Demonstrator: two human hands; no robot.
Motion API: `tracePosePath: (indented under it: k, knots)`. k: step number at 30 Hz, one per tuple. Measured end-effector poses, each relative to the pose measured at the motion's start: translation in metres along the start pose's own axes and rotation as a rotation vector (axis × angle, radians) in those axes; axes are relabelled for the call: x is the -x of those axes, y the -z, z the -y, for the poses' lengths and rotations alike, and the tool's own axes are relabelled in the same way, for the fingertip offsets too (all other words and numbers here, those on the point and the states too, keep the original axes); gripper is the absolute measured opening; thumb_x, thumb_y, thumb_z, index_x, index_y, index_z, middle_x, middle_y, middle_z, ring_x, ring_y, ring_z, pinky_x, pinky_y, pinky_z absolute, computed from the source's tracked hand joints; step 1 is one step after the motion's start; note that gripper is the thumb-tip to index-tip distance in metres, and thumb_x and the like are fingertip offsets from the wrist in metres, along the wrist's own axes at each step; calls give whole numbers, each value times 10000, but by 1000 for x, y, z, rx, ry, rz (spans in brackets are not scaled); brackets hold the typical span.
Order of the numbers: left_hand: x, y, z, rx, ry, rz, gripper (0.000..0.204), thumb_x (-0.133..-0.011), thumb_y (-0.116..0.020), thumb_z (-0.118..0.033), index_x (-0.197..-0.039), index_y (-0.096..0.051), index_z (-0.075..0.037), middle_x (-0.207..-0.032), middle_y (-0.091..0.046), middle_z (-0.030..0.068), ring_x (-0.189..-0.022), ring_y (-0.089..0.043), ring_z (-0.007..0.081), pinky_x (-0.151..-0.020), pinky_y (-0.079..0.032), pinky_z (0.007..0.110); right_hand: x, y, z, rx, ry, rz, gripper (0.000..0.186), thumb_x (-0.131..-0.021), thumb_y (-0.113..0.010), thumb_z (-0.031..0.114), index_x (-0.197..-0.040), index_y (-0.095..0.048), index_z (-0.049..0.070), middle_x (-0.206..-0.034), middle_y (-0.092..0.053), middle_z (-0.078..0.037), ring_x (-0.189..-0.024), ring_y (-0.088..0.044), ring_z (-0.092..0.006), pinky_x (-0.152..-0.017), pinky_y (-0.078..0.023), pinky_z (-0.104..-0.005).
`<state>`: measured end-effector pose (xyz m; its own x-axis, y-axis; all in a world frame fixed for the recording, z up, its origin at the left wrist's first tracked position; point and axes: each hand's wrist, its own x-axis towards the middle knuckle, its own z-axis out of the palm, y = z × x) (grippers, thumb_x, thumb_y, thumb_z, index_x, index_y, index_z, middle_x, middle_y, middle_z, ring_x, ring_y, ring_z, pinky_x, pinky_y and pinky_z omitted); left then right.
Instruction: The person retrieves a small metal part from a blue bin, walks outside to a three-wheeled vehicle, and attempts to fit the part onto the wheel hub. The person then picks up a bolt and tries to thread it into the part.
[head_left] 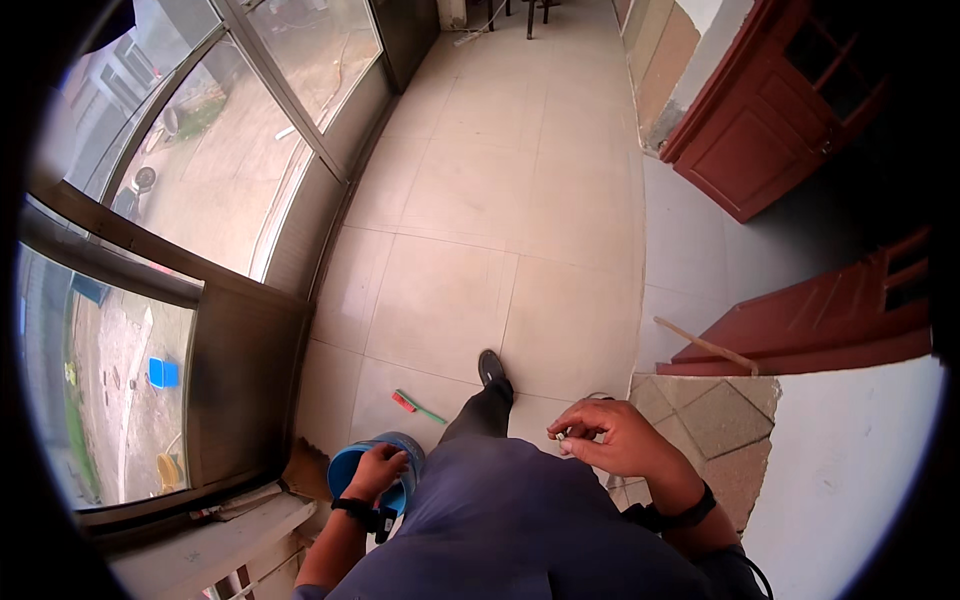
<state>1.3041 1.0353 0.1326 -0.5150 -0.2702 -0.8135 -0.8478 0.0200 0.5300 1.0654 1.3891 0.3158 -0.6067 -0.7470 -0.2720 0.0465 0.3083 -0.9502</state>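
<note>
My left hand (378,470) is over a round blue bucket (346,462), its fingers curled together. Whatever they may hold is hidden, and I cannot tell whether they touch the bucket. On the right, my right hand (622,437) is raised in front of my body with thumb and fingers pinched. Between the fingertips shows a small pale object (562,437), too small to name. A brush (404,401) with a red head and a green handle lies on the floor ahead of the bucket.
Beige tiles (440,290) cover the floor of a long passage. Framed windows (230,140) line the left side. Red doors (760,120) stand open at the right, with a wooden stick (705,345) near the closer one. Dark furniture legs (530,20) are at the far end.
</note>
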Motion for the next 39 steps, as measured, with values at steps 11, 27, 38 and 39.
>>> tracePosePath:
  k: [11,27,38,39]
  knots:
    - [-157,174,-363,-422,-456,-602,315,-906,-668,-283,-1073,-672,-16,-1037,-694,168,-951,-687,319,-824,-545,410,-336,130,93,-162,41,161,153,-897,-708,30,-1048,-710,9,-868,-675,-53,-748,-673,-101,-665,-523,-231]
    - [-283,568,-686,-843,-592,-1626,470,-938,-630,-323,-1311,-577,-41,-1495,-455,126,-1413,-382,299,-1182,-230,472,-820,117,238,97,193,683,190,-920,-681,31,-1107,-684,0,-968,-671,-73,-855,-683,-144,-760,-554,-276]
    - [-367,723,-722,-920,-625,-1654,731,-798,-701,-189,-1474,-430,-123,-1587,-336,112,-1502,-251,275,-1223,-63,465,-1037,11,306,-16,38,711,187,-923,-677,38,-1104,-673,-7,-976,-684,-93,-846,-698,-152,-766,-562,-275]
    - [-365,735,-722,-917,-589,-1660,727,-790,-701,-182,-1466,-441,-122,-1584,-336,118,-1495,-260,282,-1221,-83,464,-1057,0,312,-19,66,728,192,-911,-684,48,-1098,-684,6,-933,-683,-75,-803,-681,-129,-729,-551,-265]
